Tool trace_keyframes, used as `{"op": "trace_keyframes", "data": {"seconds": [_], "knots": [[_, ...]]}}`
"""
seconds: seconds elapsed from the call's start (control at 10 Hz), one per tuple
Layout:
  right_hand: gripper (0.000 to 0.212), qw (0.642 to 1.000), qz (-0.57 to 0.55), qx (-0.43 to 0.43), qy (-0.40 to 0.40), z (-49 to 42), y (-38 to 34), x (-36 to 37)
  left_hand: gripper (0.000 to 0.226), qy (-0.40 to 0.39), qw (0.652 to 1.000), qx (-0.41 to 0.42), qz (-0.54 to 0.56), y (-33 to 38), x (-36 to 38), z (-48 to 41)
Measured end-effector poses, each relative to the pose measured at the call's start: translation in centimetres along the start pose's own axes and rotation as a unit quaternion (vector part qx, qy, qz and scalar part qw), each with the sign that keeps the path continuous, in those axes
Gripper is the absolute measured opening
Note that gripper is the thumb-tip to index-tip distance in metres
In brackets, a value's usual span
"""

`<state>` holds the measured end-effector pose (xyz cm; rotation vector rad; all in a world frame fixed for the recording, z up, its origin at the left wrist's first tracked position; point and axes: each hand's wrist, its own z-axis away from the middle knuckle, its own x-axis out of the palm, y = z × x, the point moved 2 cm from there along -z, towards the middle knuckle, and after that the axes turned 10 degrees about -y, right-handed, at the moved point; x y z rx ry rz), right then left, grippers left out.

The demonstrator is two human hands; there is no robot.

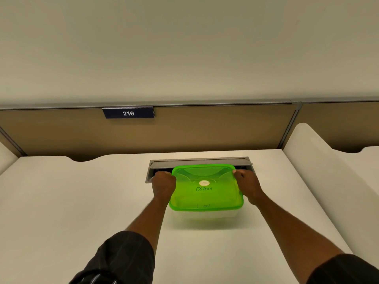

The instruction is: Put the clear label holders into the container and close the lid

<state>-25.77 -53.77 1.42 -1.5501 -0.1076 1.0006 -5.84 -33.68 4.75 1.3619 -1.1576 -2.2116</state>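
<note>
On the pale desk [82, 201], toward its far edge, sat the container [206, 215], a clear tub whose lower walls showed faintly beneath a bright green lid [206, 187]. That lid lay flat over the tub's mouth, covering it from rim to rim, with a small white disc at its middle and the handwritten word "OSTRICH" just below the disc. Some fainter writing showed near the front edge, too blurred to read. Whether any clear label holders were inside, I could not tell; the green top and the hazy walls hid the contents.

Both arms reached forward from dark short sleeves [127, 257]. One hand, the left hand [164, 184], was curled against the left side of the lid, fingers folded down over its edge, gripping it. On the other side the right hand [248, 184] was closed likewise on the lid's right edge near the far corner, thumb resting on top. The two hands flanked the container evenly.

Just behind the container a grey metal cable tray [201, 160] was set into the desk, its flap raised, and the tub's far edge overlapped the opening. Beyond stood a tan partition [205, 130] with a dark nameplate [128, 113] reading "216". A white curved divider [317, 160] rose to the right.
</note>
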Motion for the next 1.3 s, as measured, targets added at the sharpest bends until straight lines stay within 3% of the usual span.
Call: {"op": "trace_keyframes", "data": {"seconds": [0.2, 0.5, 0.8, 1.0, 1.1, 1.2, 1.3], "knots": [[0.039, 1.0, -0.013, 0.005, -0.011, -1.6, 1.2, 0.7, 0.017, -0.033, 0.998, 0.018, -0.045, -0.6, 1.0, -1.3], [0.045, 1.0, 0.013, 0.001, -0.026, -1.8, 2.0, 1.7, 0.038, -0.016, 0.998, -0.004, -0.063, -1.5, 1.5, -1.6], [0.044, 0.998, 0.06, 0.016, -0.008, -1.2, 1.7, 1.7, 0.032, -0.028, 0.998, 0.012, -0.058, -1.5, 1.6, -1.2], [0.032, 0.993, 0.122, -0.002, -0.001, -0.2, 0.9, 1.4, 0.022, -0.037, 0.993, 0.04, -0.107, -2.1, 2.1, 0.0], [0.03, 0.983, 0.183, 0.0, 0.007, 0.8, 0.4, 1.3, 0.032, -0.012, 0.991, 0.07, -0.111, -2.4, 1.9, 1.0], [0.043, 0.966, 0.259, -0.003, 0.009, 2.2, -0.6, 1.3, 0.05, -0.001, 0.98, 0.124, -0.153, -2.3, 1.4, 1.9], [0.046, 0.944, 0.328, -0.032, 0.024, 3.0, -1.5, 1.6, 0.055, 0.028, 0.957, 0.208, -0.201, -2.0, 0.8, 2.6]]}}
